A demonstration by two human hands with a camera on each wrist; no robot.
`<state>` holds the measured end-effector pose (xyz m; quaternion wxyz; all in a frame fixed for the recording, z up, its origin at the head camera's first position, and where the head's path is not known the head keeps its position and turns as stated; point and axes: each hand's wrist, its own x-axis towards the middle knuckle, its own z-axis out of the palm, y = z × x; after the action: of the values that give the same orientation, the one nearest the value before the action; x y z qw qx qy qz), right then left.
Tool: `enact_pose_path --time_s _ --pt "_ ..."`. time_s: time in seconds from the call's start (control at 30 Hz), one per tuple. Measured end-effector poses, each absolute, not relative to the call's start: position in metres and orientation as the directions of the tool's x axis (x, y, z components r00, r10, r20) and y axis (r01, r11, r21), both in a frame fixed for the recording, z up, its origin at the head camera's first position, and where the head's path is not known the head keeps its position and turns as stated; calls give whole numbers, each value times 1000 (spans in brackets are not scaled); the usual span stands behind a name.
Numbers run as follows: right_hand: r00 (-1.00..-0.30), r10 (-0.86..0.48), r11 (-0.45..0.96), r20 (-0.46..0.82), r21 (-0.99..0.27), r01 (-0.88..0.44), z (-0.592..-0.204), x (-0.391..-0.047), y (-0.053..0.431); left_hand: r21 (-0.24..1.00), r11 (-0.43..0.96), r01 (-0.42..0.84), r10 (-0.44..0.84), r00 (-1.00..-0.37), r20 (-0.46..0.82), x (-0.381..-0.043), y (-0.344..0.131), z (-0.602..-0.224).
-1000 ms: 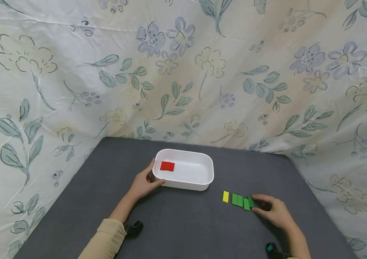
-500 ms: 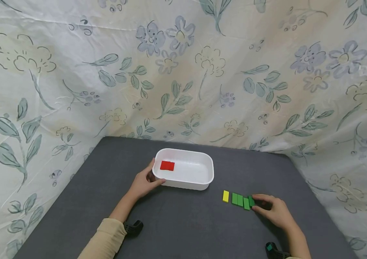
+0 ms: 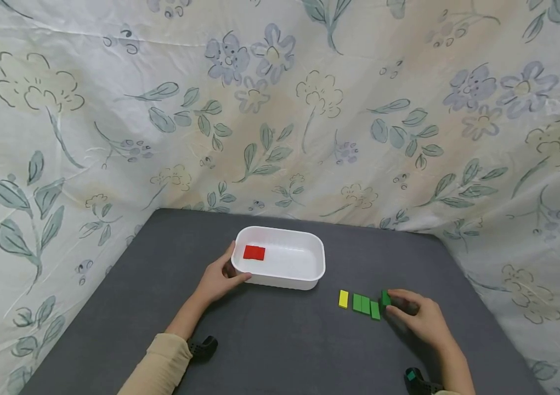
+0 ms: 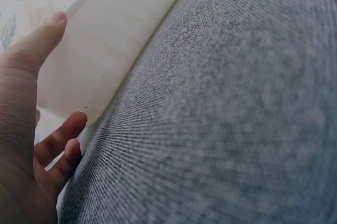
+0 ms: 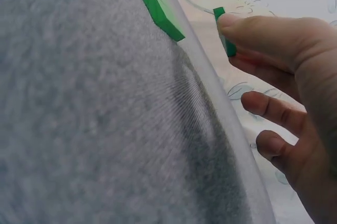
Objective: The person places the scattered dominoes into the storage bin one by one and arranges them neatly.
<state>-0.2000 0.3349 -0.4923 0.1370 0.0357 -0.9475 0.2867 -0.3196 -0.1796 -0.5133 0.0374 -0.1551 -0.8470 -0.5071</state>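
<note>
In the head view, a white plastic tub stands on the table, with flat red blocks lying inside near its left end. My left hand grips the tub's near left corner, thumb along the front wall and fingers at the left end. To the right, my right hand pinches a small green block between thumb and fingers. The right wrist view has this block raised off the table, its other fingers loosely bent. Several green blocks lie in a row just left of that hand.
A single yellow block lies left of the green row, between it and the tub. Dark grey cloth covers the table. Behind it and at both sides hangs a flowered curtain.
My right hand has lifted the end green block off the table, moving it slightly up and away from the row. The left hand and the tub have stayed in place.
</note>
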Motion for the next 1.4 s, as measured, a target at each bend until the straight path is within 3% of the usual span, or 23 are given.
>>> enact_pose_path --time_s 0.77,1.03,1.4 --pt "-940 -31 832 339 -513 -212 -474 -215 314 847 454 274 213 -957 196 -316 -179 -516" --pt "-916 -99 798 390 -518 -307 -472 -230 297 848 457 270 210 -959 193 -318 -178 -515" --pt "-926 -152 737 345 -584 -339 -469 -256 260 842 461 282 211 -956 205 -316 -178 -514"
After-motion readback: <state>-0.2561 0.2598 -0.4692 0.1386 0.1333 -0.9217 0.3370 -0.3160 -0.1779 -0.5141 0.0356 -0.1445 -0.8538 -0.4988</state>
